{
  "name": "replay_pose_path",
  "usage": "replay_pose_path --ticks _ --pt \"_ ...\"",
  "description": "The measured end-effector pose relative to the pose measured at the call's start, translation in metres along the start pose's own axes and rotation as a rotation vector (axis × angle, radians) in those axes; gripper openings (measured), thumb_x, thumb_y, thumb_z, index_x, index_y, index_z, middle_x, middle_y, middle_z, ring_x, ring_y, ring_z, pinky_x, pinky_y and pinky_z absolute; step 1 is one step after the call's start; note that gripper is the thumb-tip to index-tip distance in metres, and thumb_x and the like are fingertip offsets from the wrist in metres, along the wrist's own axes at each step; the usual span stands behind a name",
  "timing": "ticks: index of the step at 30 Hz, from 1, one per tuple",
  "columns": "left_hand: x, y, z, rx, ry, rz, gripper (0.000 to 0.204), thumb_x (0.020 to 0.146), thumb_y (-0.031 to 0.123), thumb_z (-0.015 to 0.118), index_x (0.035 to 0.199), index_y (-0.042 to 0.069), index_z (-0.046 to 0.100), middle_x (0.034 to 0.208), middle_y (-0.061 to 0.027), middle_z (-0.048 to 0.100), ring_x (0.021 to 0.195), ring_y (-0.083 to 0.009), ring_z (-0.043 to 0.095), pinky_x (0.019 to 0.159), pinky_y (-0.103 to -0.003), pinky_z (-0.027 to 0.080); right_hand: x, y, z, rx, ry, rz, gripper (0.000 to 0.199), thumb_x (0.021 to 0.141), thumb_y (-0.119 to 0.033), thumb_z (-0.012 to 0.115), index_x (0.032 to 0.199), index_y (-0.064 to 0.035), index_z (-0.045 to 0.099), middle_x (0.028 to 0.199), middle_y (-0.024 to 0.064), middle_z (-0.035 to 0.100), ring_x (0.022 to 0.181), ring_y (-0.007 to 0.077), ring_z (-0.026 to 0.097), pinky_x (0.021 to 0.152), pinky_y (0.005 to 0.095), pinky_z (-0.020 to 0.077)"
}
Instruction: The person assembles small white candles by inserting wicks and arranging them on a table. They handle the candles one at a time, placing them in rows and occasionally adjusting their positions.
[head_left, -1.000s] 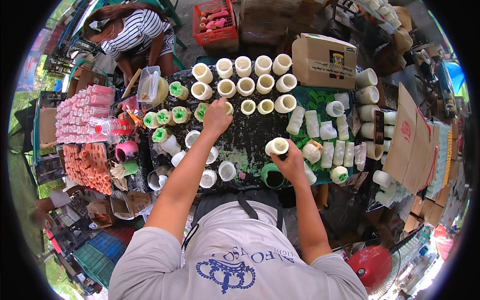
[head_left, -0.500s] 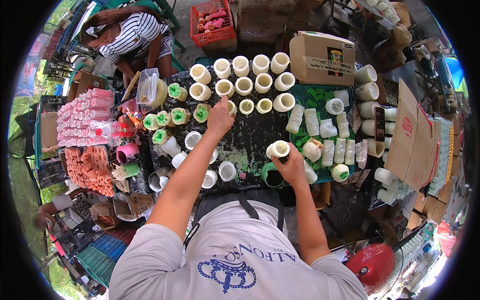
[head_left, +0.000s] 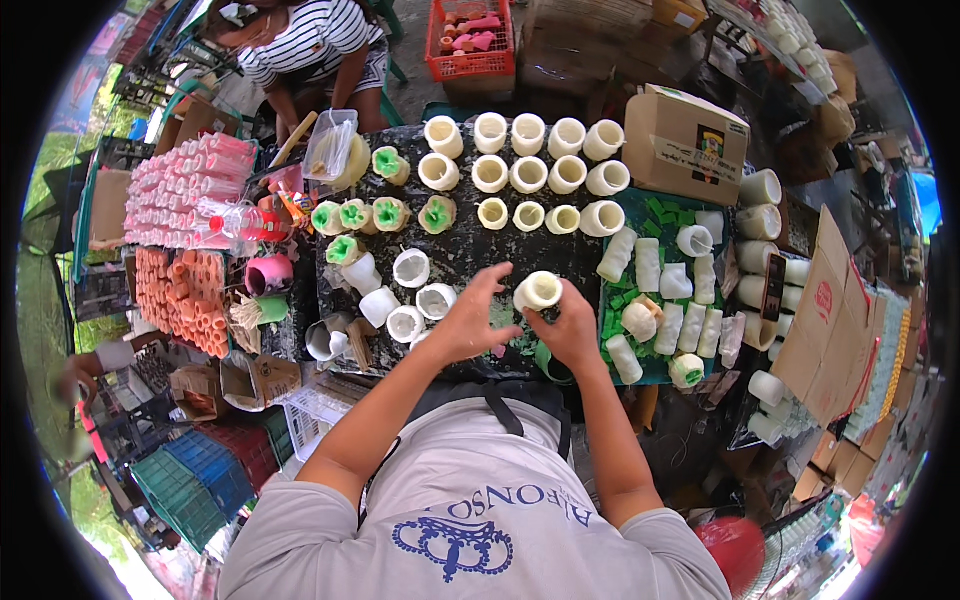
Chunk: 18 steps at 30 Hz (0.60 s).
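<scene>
My right hand (head_left: 572, 335) grips a cream, waxy, hollow cup (head_left: 540, 290) by its right side, its round opening facing up. Just left of it, my left hand (head_left: 475, 318) is held open with fingers spread, apart from the cup and holding nothing. Beyond both hands, similar cream cups (head_left: 528, 174) stand in rows on the dark, paint-spotted table (head_left: 470, 262). White translucent cups (head_left: 411, 268) cluster left of my left hand. A green container (head_left: 549, 366) shows partly behind my right wrist.
Cups with green insides (head_left: 389, 216) stand at the left. A green tray (head_left: 612, 283) on the right holds wavy white pieces (head_left: 647, 270) and green bits. A cardboard box (head_left: 672, 150) sits at the far right. Across the table, a person in a striped shirt (head_left: 322, 40) sits.
My left hand has drawn back from the rows of cream cups toward my right hand, its fingers now spread. My right hand still holds its cup. The whole view has shifted slightly.
</scene>
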<state>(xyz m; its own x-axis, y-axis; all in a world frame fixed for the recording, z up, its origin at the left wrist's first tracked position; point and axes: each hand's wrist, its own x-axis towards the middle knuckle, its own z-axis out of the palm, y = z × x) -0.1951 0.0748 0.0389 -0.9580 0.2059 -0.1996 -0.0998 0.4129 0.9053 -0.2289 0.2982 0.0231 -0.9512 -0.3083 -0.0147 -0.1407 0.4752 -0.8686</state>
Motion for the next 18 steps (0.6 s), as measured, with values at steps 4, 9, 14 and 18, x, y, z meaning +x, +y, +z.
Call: replay_pose_path --ticks 4,9,14,18 --pt "-0.013 -0.010 0.004 -0.077 0.076 -0.108 0.086 0.087 0.015 0.091 0.160 0.008 0.047 0.151 -0.0164 0.063 0.138 -0.0318 0.065 0.112 -0.047 0.057 0.011 -0.018 0.025 -0.018 -0.150 -0.002 0.054 0.084 -0.012 0.090 0.134 -0.0048 0.070 0.119 0.0151 0.076 0.100 0.0340 0.077 0.085 0.0443 0.0614" --pt "-0.013 -0.033 -0.011 -0.155 0.201 -0.213 0.062 0.089 0.013 0.090 0.143 0.005 0.061 0.132 -0.0129 0.075 0.120 -0.0273 0.075 0.096 -0.042 0.064 0.021 -0.014 0.029 0.127 -0.376 0.076 0.070 0.085 -0.007 0.089 0.149 -0.0041 0.062 0.135 0.0176 0.073 0.115 0.0343 0.075 0.098 0.0429 0.0606" --pt "-0.002 -0.042 -0.020 -0.091 0.235 -0.166 0.053 0.089 0.014 0.089 0.135 0.001 0.067 0.124 -0.0140 0.077 0.109 -0.0257 0.079 0.087 -0.039 0.066 0.033 -0.007 0.052 0.034 -0.339 0.101 0.077 0.085 -0.012 0.089 0.154 -0.0032 0.057 0.140 0.0186 0.072 0.117 0.0337 0.076 0.100 0.0442 0.0602" --pt "0.003 -0.055 -0.032 -0.176 0.237 -0.157 0.050 0.090 0.009 0.083 0.136 0.000 0.066 0.133 -0.0151 0.071 0.109 -0.0230 0.078 0.085 -0.038 0.064 0.051 -0.009 0.064 -0.099 -0.177 0.038 0.059 0.084 -0.017 0.090 0.137 -0.0023 0.067 0.122 0.0199 0.077 0.109 0.0405 0.077 0.092 0.0478 0.0616"
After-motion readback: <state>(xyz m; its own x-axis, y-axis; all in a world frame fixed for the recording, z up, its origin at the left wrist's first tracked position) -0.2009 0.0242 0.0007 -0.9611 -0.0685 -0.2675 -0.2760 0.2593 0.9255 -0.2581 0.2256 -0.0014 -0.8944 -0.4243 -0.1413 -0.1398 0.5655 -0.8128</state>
